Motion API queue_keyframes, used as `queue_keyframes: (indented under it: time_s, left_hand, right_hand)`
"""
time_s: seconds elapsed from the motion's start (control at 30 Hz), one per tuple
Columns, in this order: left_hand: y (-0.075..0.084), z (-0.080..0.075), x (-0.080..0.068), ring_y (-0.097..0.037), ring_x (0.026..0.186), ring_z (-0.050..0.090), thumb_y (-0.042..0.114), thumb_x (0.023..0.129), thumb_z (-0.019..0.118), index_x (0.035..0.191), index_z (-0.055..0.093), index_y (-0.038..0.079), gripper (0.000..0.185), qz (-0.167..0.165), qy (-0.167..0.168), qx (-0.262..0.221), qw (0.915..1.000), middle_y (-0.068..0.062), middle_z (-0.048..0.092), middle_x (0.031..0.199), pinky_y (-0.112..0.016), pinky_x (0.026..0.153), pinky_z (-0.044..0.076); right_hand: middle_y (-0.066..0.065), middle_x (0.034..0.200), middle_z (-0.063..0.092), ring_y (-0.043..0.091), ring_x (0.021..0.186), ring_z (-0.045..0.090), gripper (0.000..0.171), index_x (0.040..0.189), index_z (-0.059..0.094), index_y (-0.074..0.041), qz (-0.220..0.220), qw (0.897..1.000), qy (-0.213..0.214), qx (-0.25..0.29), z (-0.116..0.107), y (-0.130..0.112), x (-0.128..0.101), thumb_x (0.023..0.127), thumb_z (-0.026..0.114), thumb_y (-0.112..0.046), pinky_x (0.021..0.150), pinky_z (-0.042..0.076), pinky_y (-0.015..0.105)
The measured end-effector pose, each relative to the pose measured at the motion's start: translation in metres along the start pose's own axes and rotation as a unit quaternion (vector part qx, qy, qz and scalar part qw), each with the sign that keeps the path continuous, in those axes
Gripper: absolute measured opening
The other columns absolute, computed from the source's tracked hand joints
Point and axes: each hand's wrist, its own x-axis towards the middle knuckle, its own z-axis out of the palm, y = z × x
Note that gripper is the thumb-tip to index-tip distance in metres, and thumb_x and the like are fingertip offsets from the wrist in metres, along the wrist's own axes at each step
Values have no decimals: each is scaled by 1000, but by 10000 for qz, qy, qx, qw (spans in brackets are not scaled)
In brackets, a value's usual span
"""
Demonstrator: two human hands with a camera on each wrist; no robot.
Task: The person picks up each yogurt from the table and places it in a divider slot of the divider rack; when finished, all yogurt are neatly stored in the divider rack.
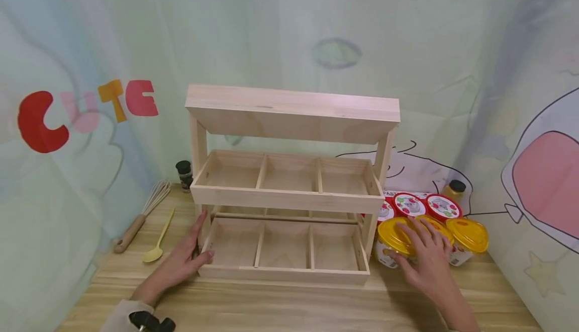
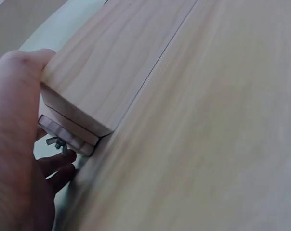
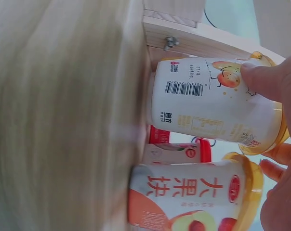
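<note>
While my left hand point(image 1: 185, 259) grips the left side of the wooden rack point(image 1: 289, 198), my right hand point(image 1: 427, 264) pinches a yellow-lidded cup point(image 1: 390, 232), with the thumb on its side. That cup is just right of the rack, next to more cups with yellow tops point(image 1: 469, 236). Red-topped tubs point(image 1: 409, 204) sit behind them. Over on the left, a whisk point(image 1: 131, 234) and a yellow spoon point(image 1: 154, 254) lie on the worktop point(image 1: 289, 307).

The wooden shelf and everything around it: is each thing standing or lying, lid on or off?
Wooden shelf: standing upright
Yellow-lidded tubs: standing, lids on
Red-lidded tubs: standing, lids on
Whisk: lying down
Yellow spoon: lying down
Left jar: standing, lid on
Right jar: standing, lid on
</note>
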Motion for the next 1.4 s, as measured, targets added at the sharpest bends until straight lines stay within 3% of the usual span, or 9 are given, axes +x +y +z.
queue_keyframes:
  time_s: [0.17,0.27,0.37,0.57,0.67,0.9,1.0,1.1,1.4]
  left_hand:
    - [-29,13,-9,-4,160,23,16,92,78,173,12,15,104,95,244,189,9995,-6,27,179,-7,118,14]
    - [-34,14,-10,-4,160,24,18,93,78,173,12,16,103,49,255,254,9993,-4,27,180,-10,120,16]
    - [-22,10,-8,-3,160,23,16,94,76,174,10,16,103,-11,167,46,9998,-8,29,179,-8,119,15]
    - [8,-1,-1,21,150,10,7,93,73,174,8,14,104,-132,13,-319,9994,-19,21,179,1,112,12]
    - [15,-2,0,25,149,7,4,93,72,174,8,13,104,-171,-10,-301,9994,-24,17,178,2,112,12]
    - [-5,4,-3,21,152,4,8,95,72,174,4,13,105,-252,-75,-457,9986,-18,8,182,2,113,9]
    - [9,-1,-1,24,151,2,7,94,71,174,1,13,106,-280,-89,-515,9982,-22,6,181,2,113,9]
    - [16,-3,-1,25,150,1,8,94,71,174,-2,14,108,-347,-124,-462,9983,-19,3,182,3,112,8]
    - [12,-2,-1,25,149,2,9,95,72,174,-1,14,108,-382,-81,-445,9982,-20,6,181,2,111,9]
  right_hand:
    - [28,149,56,54,140,37,68,138,65,-10,-48,9998,174,22,-8,-2,1,75,89,-17,104,21,77]
    - [28,149,57,54,140,37,69,137,66,-9,-67,9997,235,16,-12,-4,1,73,90,-17,104,22,76]
    - [28,149,57,54,140,36,69,137,66,-9,-87,9996,261,30,-16,-6,0,72,89,-18,104,22,76]
    - [28,150,56,53,141,36,70,139,66,-11,-61,9996,246,113,-22,-14,0,73,89,-20,106,21,77]
    - [28,151,56,52,141,36,70,139,66,-12,-81,9996,222,161,-26,-20,1,74,89,-19,106,20,75]
    - [22,160,52,47,140,44,74,146,62,-19,155,9992,-192,300,-32,-35,2,78,91,-20,109,29,74]
    - [21,162,50,47,141,45,73,147,61,-21,188,9988,-272,357,-33,-39,2,80,90,-20,109,32,70]
    - [23,161,51,48,140,47,72,147,62,-21,144,9987,-238,426,-32,-42,2,80,90,-19,107,33,69]
    - [22,161,51,47,140,47,71,147,63,-22,-13,9977,-222,642,-28,-51,4,81,89,-18,108,32,64]
